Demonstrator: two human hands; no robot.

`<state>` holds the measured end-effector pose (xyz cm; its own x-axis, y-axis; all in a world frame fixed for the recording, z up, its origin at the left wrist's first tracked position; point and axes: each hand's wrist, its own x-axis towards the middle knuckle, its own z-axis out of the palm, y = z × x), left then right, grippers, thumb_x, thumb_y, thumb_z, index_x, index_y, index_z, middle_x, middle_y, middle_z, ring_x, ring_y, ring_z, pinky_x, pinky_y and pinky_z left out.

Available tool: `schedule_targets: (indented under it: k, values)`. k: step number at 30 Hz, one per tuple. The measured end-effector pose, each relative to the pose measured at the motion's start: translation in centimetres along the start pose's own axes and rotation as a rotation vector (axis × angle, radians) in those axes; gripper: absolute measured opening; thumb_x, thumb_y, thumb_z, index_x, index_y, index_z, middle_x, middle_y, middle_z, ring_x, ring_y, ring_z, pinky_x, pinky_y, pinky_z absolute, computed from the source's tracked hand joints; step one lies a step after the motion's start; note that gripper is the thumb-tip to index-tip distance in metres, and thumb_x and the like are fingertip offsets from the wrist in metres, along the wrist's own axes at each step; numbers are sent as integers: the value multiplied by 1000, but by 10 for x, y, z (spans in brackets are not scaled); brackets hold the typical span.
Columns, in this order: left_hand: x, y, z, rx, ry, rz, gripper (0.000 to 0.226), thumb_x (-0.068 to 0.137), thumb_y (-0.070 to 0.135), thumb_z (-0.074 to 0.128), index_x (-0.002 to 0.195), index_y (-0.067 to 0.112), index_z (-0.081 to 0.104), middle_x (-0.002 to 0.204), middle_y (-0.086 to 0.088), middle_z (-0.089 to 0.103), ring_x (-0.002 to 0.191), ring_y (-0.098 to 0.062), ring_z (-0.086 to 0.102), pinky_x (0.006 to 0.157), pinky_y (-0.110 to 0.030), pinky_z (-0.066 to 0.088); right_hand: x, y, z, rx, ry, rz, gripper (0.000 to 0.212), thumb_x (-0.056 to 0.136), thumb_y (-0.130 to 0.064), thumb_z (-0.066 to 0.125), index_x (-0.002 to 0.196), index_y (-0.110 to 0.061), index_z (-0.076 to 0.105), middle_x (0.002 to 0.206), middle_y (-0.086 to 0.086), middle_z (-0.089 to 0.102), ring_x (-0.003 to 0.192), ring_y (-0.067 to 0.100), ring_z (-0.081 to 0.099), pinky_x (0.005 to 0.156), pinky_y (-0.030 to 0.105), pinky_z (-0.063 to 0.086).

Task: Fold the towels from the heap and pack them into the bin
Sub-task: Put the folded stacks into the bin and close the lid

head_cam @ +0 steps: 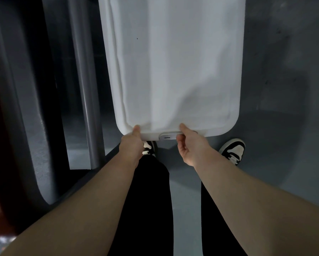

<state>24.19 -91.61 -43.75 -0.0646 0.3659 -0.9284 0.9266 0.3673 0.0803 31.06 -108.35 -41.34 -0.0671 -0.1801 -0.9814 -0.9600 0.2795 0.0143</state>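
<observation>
Towel (pixel 173 71) — I count one, across one bin (pixel 221 132). The left hand (pixel 132 143) and right hand (pixel 190 146) pinch its edge nearest them.

The fingers of my left hand (pixel 131 145) are tucked under the near rim of the bin (pixel 221 130), so I cannot tell whether they hold the towel (pixel 173 71) or only the rim. The far ends of bin and towel are cut off at the top edge. My left shoe (pixel 149 147) is half hidden behind that hand, and the dark mark (pixel 167 138) on the bin's handle (pixel 172 135) is too small to read.
</observation>
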Motion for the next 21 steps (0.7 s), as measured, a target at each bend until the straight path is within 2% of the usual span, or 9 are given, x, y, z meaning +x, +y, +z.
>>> schedule_targets:
  k: [2, 4, 6, 8, 9, 11, 13, 17, 21]
  values:
    - [-3, 2, 0, 6, -15, -23, 48, 96, 61, 49, 112, 18, 62, 91, -5, 63, 71, -20, 59, 68, -33, 51, -6, 4, 4, 12, 23, -18, 20, 89, -20, 83, 101, -10, 70, 68, -1, 68, 62, 7, 66, 56, 19, 59]
    - [-15, 5, -1, 9, -2, -22, 45, 95, 56, 52, 115, 17, 62, 91, -3, 62, 72, -21, 59, 74, -36, 56, -19, 5, 6, -23, 24, -63, 21, 93, -17, 78, 110, -7, 70, 76, 2, 70, 65, 9, 68, 69, 22, 62]
    - [-29, 10, -1, 60, 26, 7, 51, 94, 50, 55, 125, 10, 59, 90, -2, 59, 74, -20, 58, 81, -39, 59, -35, 1, 8, -69, 20, -93, 19, 96, -15, 73, 113, -6, 69, 86, 3, 70, 72, 10, 69, 66, 20, 60]
    - [-52, 23, -5, 118, 64, 39, 57, 94, 42, 60, 133, 3, 47, 96, -1, 53, 72, -17, 51, 62, -29, 49, -56, -18, 15, -106, 31, -122, 5, 95, -14, 74, 96, -10, 71, 86, 3, 73, 84, 10, 73, 75, 22, 62]
    - [-64, 31, -8, 144, 73, 50, 60, 95, 39, 62, 137, 2, 40, 104, -3, 52, 75, -19, 51, 59, -28, 42, -66, -29, 20, -143, 17, -165, 10, 93, -17, 77, 91, -9, 70, 85, 4, 73, 90, 12, 74, 85, 28, 62]
    - [-78, 52, -12, 212, 71, 143, 70, 94, 37, 63, 147, 4, 30, 131, -11, 51, 101, -29, 56, 75, -32, 45, -85, -56, 34, -253, -22, -294, 21, 90, -23, 80, 97, -7, 68, 88, 5, 73, 94, 17, 75, 96, 38, 60]
    - [-85, 87, -15, 279, 49, 273, 77, 93, 40, 62, 155, 14, 24, 149, -13, 41, 123, -32, 52, 87, -36, 42, -97, -86, 52, -360, -35, -421, 27, 88, -24, 80, 106, -9, 65, 93, 4, 72, 93, 18, 73, 97, 39, 59]
    - [-79, 176, -9, 438, 91, 543, 78, 92, 47, 61, 157, 29, 21, 155, -3, 31, 133, -29, 44, 97, -44, 48, -97, -151, 94, -651, -45, -765, 19, 87, -25, 78, 100, -23, 65, 103, -3, 70, 100, 22, 70, 98, 38, 55]
    - [-50, 276, 16, 723, 281, 759, 92, 87, 55, 68, 158, 33, 15, 159, -6, 22, 142, -33, 28, 115, -48, 33, -78, -234, 137, -1022, -11, -1123, 30, 93, -22, 66, 122, -21, 63, 122, -4, 61, 109, 18, 60, 95, 27, 45]
